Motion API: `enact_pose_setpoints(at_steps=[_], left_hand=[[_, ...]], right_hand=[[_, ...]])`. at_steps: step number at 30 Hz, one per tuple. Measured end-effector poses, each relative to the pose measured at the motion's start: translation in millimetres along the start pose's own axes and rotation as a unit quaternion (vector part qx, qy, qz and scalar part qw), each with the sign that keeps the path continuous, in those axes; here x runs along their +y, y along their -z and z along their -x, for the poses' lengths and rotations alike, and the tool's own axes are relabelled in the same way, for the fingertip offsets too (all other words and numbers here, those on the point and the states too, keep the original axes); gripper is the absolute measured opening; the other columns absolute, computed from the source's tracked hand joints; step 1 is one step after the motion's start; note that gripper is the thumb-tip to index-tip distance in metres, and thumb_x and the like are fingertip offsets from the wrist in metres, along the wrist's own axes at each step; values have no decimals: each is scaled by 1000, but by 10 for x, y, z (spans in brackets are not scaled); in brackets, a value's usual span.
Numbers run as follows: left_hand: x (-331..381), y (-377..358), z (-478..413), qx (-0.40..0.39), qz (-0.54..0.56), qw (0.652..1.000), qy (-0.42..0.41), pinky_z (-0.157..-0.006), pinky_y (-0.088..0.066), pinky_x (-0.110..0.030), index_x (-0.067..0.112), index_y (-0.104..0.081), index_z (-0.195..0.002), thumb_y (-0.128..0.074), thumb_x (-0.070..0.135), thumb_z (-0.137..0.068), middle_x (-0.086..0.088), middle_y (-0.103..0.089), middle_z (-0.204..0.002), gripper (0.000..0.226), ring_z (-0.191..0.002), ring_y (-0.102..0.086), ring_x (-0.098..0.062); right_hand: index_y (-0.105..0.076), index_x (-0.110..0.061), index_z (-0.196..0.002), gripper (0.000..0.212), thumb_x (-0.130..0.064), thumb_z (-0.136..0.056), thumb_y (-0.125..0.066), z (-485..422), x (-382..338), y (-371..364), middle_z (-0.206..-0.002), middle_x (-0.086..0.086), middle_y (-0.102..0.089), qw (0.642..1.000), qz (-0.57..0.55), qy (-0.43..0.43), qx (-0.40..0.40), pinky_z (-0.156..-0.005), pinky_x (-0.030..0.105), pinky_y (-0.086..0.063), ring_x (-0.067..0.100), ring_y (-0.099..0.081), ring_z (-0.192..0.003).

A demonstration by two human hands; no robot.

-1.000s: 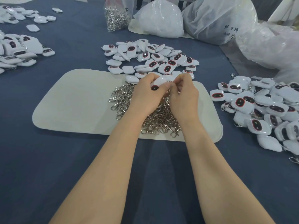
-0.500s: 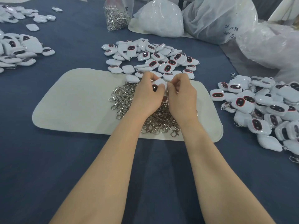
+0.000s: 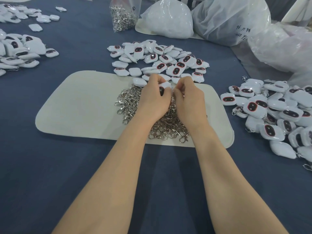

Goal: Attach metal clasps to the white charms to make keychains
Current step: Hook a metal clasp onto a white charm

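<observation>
Over the clasp pile (image 3: 133,102), the left hand (image 3: 154,100) pinches a white charm (image 3: 165,85) while the right hand (image 3: 189,98) curls its fingers on something tiny, likely a clasp, which is best hooked on squarely with the charm held steady.

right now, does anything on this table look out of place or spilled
Nothing looks spilled or damaged. The only oddity: one white rounded-square plastic charm lies alone on the blue tablecloth, apart from the charm heaps at far left.

Soft even light, faint shadows; glare on plastic bags (image 3: 231,19); wide-angle bending at edges.
</observation>
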State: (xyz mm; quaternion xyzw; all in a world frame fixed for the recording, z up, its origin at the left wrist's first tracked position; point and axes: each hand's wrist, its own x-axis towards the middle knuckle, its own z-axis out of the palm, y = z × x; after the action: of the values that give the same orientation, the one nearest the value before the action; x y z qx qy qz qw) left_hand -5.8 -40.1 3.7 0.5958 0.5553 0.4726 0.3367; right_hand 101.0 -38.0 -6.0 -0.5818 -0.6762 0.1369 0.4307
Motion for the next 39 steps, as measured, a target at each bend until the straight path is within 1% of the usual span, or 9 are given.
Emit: enact_pose_setpoints(at_steps=[2,8,11,13,15,19,24,33,39], left_hand=[[-14,4,-7,12,-42,999,-29,-57,-40,-8,21,-42,-99,-53,18,-94,9,-55,-79,12,-66,-57,-7],[-39,-13,8,18,-119,989,-84,-51,-35,-8,21,-45,-100,-51,20,-95,13,-52,-74,8,-61,-49,-1],[-5,-30,-2,38,-44,996,-61,-61,-40,-6,23,-48,-98,-52,19,-94,10,-56,-81,7,-67,-57,-5],[31,-23,-24,49,95,994,17,-66,-53,-23,24,-50,-94,-51,16,-95,2,-60,-87,9,-67,-64,-11],[63,3,-43,41,261,957,118,-52,-52,-21,15,-53,-96,-49,9,-95,-3,-58,-82,7,-49,-59,-5],[105,65,-61,-8,513,820,255,-38,-42,-13,1,-52,-90,-48,5,-95,-7,-56,-66,8,-39,-49,-5],[139,116,-47,-64,602,743,285,-32,-37,-11,0,-50,-92,-43,8,-97,-5,-52,-54,12,-36,-45,-5],[142,72,-13,-69,570,761,301,-32,-36,-10,3,-50,-86,-43,7,-96,1,-49,-43,13,-32,-42,-3],[104,37,-61,7,441,866,236,-37,-40,-15,9,-53,-94,-51,9,-94,-3,-53,-74,2,-40,-47,-3]], right_hand=[[-47,-12,-89,8,-6,-95,-48,0,-10,7,-76,3,-56,1000,10,1,-9,-63,30,-38,26,-53,-73],[-51,-6,-92,7,-1,-92,-46,15,-5,6,-80,5,-58,1000,19,1,-24,-69,36,-43,28,-56,-77],[-50,-11,-98,7,-5,-95,-49,24,-26,-2,-82,-1,-59,999,-35,-15,-6,-71,26,-45,19,-57,-78],[-53,-12,-106,14,-5,-94,-50,23,-44,-9,-81,-10,-56,996,-83,-23,4,-68,13,-43,7,-56,-75],[-57,-17,-104,17,-6,-93,-53,21,-60,-19,-81,-16,-56,994,-109,-26,10,-68,5,-40,-5,-55,-75],[-61,-22,-97,16,-8,-92,-57,15,-95,-21,-83,-19,-60,988,-151,-35,25,-72,3,-41,-11,-57,-78],[-62,-30,-88,21,-10,-91,-59,27,-168,24,-79,-17,-66,976,-208,-24,61,-75,12,-48,-2,-64,-78],[-61,-15,-92,5,-15,-94,-56,42,-156,-35,-84,-4,-62,987,-130,5,97,-70,10,-42,8,-56,-76],[-60,-14,-90,6,-15,-94,-56,34,-150,-5,-84,2,-64,989,-128,-2,77,-72,20,-45,15,-57,-78]])
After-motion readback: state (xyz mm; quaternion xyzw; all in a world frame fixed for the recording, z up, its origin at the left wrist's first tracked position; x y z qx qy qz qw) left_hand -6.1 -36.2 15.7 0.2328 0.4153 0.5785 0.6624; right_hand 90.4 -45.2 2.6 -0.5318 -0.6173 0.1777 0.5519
